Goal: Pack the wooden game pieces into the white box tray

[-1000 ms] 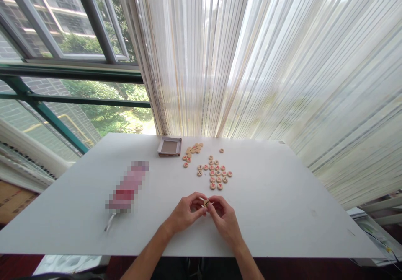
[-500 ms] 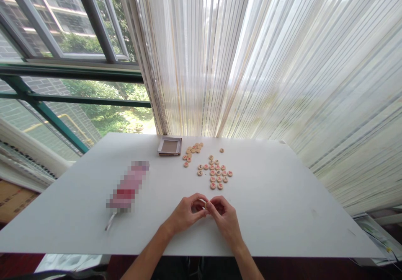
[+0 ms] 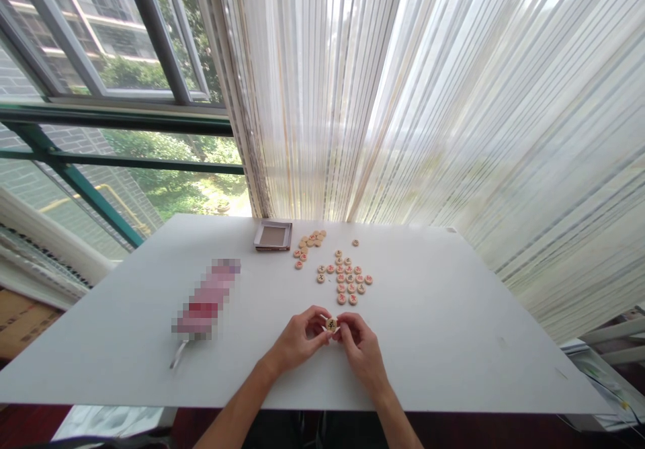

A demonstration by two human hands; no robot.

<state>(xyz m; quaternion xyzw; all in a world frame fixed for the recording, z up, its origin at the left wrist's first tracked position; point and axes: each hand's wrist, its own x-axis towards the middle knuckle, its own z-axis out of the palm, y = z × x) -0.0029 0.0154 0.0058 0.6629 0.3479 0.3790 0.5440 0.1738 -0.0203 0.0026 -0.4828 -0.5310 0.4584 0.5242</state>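
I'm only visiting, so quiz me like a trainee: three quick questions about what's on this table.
1. True or false: the left hand and the right hand hold one round wooden game piece between their fingertips.
2. Where does the small shallow open box lie? A) at the far side of the white table, left of the loose round wooden pieces; B) under the hands; C) on the floor.
3. Fill in: the mark on the held piece is ___ (dark or red).
Key: 1 true; 2 A; 3 dark.
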